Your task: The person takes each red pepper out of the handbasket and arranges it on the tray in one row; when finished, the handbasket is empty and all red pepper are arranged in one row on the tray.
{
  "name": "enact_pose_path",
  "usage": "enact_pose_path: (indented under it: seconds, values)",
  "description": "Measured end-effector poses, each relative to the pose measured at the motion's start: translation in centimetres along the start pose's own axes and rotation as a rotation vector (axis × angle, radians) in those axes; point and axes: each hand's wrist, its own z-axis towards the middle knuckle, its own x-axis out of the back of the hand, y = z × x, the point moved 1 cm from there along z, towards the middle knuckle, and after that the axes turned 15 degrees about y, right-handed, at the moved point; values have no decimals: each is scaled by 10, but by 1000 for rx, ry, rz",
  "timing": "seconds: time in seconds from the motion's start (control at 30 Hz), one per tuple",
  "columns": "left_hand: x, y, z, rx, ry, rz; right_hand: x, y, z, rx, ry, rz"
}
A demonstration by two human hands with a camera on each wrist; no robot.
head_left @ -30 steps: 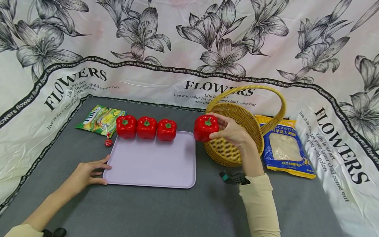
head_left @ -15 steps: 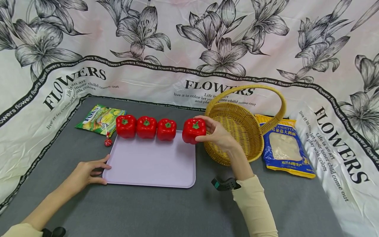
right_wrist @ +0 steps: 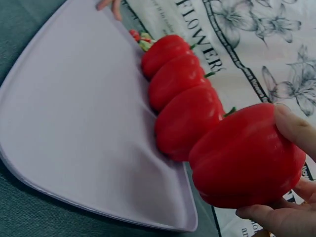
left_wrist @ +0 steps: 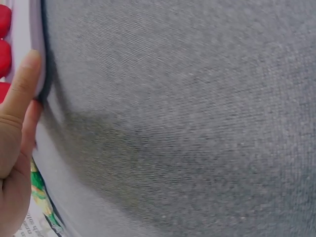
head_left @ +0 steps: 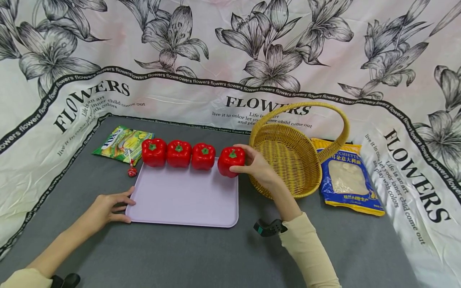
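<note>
My right hand grips a red bell pepper between thumb and fingers, over the back right corner of a pale lilac tray. In the right wrist view the held pepper looms large, its green stem towards the back. Three more red peppers stand in a row along the tray's back edge: a left one, a middle one and a right one. A gap separates this last one from the held pepper. At the tray's front left side, my left hand touches the rim with nearly straight fingers.
A yellow wicker basket with a tall handle stands right of the tray, close to my right hand. Beyond it lies a blue and yellow pasta bag. A green packet and a red-wrapped lollipop lie at the back left.
My right hand has carried the pepper leftwards from in front of the basket to the tray's back right corner, and slightly lower. My left hand has stayed at the tray.
</note>
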Motion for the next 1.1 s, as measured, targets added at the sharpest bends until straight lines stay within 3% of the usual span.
enact_pose_path:
  seconds: [0.17,0.5,0.97,1.1]
  values:
    - [0,0,2,-3,-18,47,-8,2,3,-7,53,-39]
    - [1,7,6,133,-103,70,-20,4,6,-69,98,-145]
    - [0,8,5,100,-72,77,-18,-5,17,-96,-11,-123]
    - [0,7,5,106,-71,77,-16,-7,19,-68,-30,-148]
